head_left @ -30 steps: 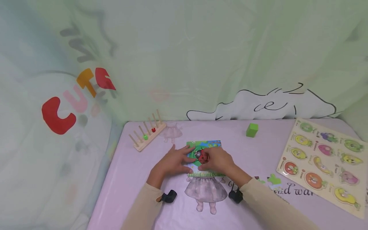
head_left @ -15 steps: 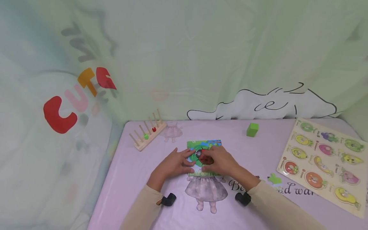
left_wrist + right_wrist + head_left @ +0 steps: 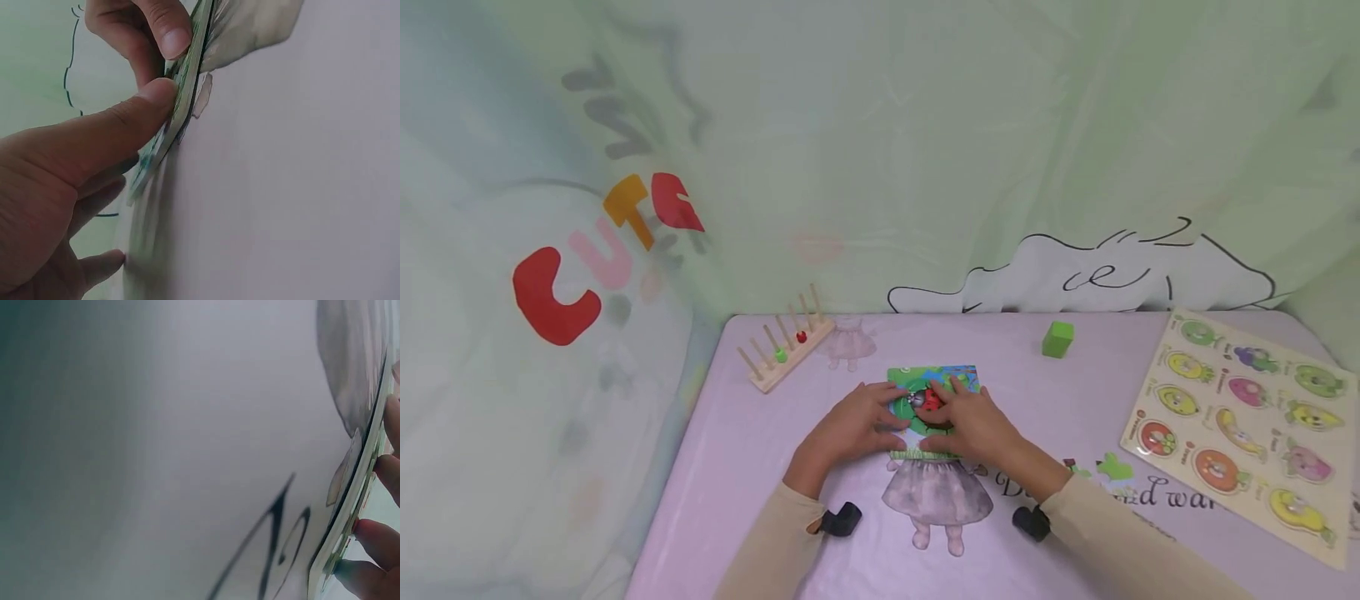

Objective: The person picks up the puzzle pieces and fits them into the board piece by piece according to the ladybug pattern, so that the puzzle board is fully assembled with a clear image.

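A small ladybug jigsaw puzzle (image 3: 925, 372) lies flat on the table in the head view, its red and black ladybug (image 3: 928, 400) partly under fingers. My left hand (image 3: 853, 423) rests on the puzzle's left side with fingers spread. On the right part, my right hand (image 3: 977, 423) touches the surface with spread fingertips. The left wrist view shows the left thumb (image 3: 156, 94) on the board's near edge (image 3: 187, 100). In the right wrist view, several right fingertips (image 3: 375, 537) press on the board's face. Neither hand visibly pinches a loose piece.
Loose green puzzle pieces (image 3: 1115, 468) lie right of the right forearm. A wooden fruit peg board (image 3: 1210, 406) fills the table's right side. A green block (image 3: 1057, 339) stands at the back. A wooden peg rack (image 3: 793, 354) with red and green beads stands back left.
My right hand has gone from gripping at the ladybug with bunched fingers to lying over the puzzle with spread fingers. My left hand's fingers have shifted slightly on the left edge.
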The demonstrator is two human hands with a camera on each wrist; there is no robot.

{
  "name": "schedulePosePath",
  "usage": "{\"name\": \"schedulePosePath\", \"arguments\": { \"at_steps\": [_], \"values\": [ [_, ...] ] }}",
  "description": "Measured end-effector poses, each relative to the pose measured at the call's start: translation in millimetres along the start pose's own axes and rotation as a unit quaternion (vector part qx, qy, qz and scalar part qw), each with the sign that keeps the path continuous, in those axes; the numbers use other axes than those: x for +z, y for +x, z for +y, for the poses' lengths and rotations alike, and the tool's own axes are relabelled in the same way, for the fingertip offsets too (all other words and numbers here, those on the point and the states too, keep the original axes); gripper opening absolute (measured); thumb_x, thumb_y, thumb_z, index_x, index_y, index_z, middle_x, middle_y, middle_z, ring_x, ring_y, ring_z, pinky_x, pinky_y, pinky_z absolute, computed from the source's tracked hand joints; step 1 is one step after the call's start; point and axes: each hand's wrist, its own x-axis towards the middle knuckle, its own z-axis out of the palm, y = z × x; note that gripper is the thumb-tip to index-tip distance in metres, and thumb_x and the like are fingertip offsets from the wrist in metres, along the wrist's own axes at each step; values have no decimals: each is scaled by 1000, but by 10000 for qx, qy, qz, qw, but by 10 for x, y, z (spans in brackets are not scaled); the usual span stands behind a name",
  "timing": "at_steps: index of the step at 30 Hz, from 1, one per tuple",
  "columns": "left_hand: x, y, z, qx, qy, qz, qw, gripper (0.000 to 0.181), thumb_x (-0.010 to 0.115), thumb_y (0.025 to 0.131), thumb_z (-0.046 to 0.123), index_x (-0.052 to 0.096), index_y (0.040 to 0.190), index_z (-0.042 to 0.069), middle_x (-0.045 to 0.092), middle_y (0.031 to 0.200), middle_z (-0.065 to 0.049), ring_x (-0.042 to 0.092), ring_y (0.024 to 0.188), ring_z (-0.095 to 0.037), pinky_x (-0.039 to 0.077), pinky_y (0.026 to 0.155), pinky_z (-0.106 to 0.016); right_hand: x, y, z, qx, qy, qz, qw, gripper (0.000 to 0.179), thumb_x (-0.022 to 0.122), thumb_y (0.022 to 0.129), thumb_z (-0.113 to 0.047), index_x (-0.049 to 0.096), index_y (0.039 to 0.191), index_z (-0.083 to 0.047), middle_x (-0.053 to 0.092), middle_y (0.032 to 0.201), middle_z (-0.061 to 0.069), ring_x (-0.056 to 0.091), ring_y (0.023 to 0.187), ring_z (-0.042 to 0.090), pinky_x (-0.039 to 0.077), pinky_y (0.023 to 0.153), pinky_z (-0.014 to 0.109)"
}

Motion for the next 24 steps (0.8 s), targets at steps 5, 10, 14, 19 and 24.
{"name": "schedulePosePath", "arguments": {
  "at_steps": [5,10,14,19,24],
  "values": [
    [-24,-6,-5,-168,-319,-150,9992,38,80,87,39,78,119,18,45,160,-4,32,154,-23,19,126,-57,-10,18,-27,105,-128,-68,9998,55,80,84,-48,72,131,-21,44,157,23,34,146,55,29,106,81],
    [-21,-4,-10,-342,-299,-372,9983,41,77,89,43,75,123,21,40,163,-1,29,156,-21,16,127,-56,-2,41,-35,215,-338,-139,9991,55,80,83,-51,72,130,-22,45,157,21,35,146,54,30,106,80],
    [-20,9,-8,-423,-278,-460,9977,42,76,89,45,74,124,22,39,163,2,27,156,-19,15,128,-55,-12,49,-42,311,-493,-204,9981,55,79,83,-53,72,130,-24,46,156,20,36,146,53,32,106,79],
    [-11,28,-10,-522,-302,-515,9969,41,76,89,45,74,123,22,39,163,4,26,157,-19,14,128,-54,-24,53,-51,349,-625,-259,9971,55,79,83,-54,72,130,-26,46,157,19,37,146,51,34,106,78],
    [-7,24,-12,-624,-320,-541,9961,40,76,89,45,75,122,22,39,163,4,27,156,-19,15,128,-53,-12,51,-49,248,-576,-201,9978,55,78,84,-53,71,130,-23,46,156,19,38,145,52,34,106,78]
  ]
}}
